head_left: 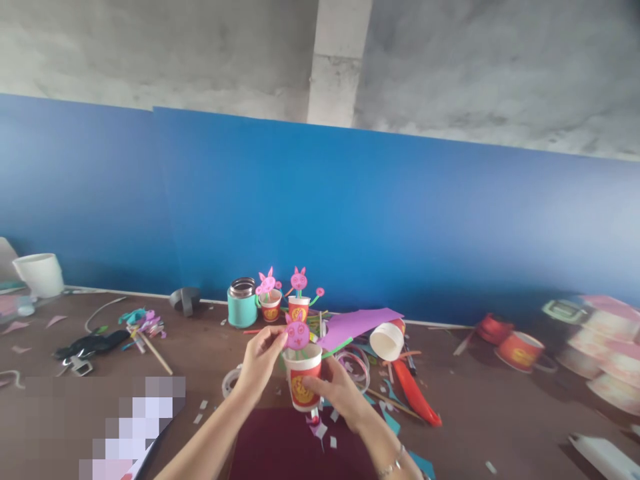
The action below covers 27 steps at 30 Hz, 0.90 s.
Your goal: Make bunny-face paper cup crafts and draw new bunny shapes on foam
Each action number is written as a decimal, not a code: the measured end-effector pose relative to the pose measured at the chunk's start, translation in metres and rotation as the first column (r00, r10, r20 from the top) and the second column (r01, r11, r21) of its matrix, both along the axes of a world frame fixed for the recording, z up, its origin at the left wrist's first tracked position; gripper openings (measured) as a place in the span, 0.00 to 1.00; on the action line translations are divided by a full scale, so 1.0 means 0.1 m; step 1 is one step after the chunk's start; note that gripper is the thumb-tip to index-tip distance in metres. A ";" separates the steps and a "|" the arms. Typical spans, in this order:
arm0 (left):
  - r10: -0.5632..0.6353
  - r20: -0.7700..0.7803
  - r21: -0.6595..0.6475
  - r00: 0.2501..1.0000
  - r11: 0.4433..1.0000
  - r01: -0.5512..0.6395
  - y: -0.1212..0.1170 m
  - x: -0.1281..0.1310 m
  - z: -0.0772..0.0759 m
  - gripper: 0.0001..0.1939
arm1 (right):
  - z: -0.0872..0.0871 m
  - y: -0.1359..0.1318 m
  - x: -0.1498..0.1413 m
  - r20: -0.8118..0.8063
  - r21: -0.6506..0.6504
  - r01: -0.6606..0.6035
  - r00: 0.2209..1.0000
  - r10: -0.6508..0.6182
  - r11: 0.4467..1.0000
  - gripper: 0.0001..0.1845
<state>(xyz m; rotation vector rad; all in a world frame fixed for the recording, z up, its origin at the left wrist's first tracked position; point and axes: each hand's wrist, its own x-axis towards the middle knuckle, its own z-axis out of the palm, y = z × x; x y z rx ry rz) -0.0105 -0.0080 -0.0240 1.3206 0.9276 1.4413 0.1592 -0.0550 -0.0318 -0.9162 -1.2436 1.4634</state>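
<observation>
Maroon sheet (295, 450) lies closest to my camera, on brown table (480, 407). Near its far edge I see red-and-white paper cup (301, 395), roughly upright; cannot tell whether base touches table. Right hand (344, 390) grasps cup's side, thumb across front. Left hand (263, 353) pinches edge of pink animal face (299, 335) at cup rim. Behind, two similar cups (271, 308) stand beside turquoise flask (242, 308).

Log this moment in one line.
left hand: at pink face | right hand: holding paper cup | behind: two decorated cups, teal flask
</observation>
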 end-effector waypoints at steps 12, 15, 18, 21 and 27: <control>-0.314 0.137 -0.097 0.940 0.940 0.328 -0.13 0.09 0.02 0.27 | 0.07 -0.04 -0.07 0.005 0.072 0.049 0.999 -0.050 0.996 0.27; -0.279 0.169 -0.130 0.945 0.945 0.302 -0.11 0.09 -0.02 0.28 | 0.09 -0.04 -0.05 0.027 0.100 0.033 0.999 -0.036 0.994 0.26; -0.221 0.235 -0.133 0.946 0.957 0.257 -0.08 0.07 -0.04 0.30 | 0.08 0.00 0.01 0.022 0.095 0.122 0.992 -0.125 0.988 0.25; -0.177 0.280 -0.181 0.943 0.955 0.233 -0.06 0.05 -0.04 0.35 | 0.05 0.06 0.08 0.061 0.054 0.400 0.913 -0.403 0.915 0.24; -0.276 0.275 -0.220 0.921 0.914 0.340 -0.10 0.07 -0.08 0.34 | 0.08 0.12 0.17 0.135 0.114 0.515 0.839 -0.527 0.849 0.23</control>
